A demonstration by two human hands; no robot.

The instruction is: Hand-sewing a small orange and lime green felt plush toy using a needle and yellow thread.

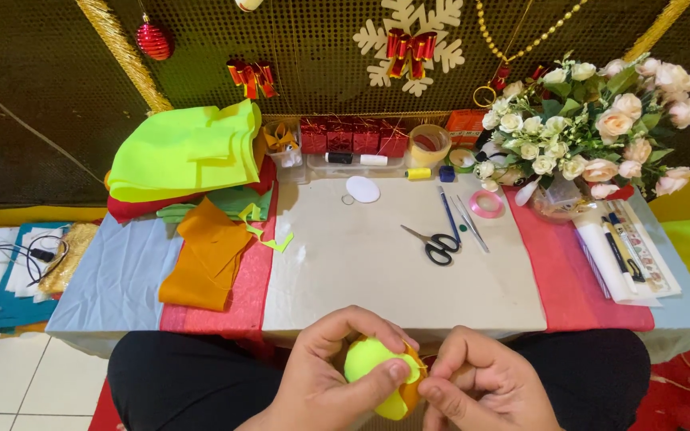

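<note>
A low table [121, 295] bears felt sheets [189, 152], scissors [434, 242] and a bouquet [592, 120].

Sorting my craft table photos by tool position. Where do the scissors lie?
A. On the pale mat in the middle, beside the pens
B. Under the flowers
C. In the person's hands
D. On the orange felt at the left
A: the scissors lie closed on the pale mat, just left of the pens.

left hand [321, 383]: wrist cut by bottom edge; fingers cover part of felt ball [377, 367] | right hand [481, 383]: what fingertips pinch is hidden | hanging ornament [247, 3]: cropped at top | small boxes [345, 137]: contents too small to tell
</note>
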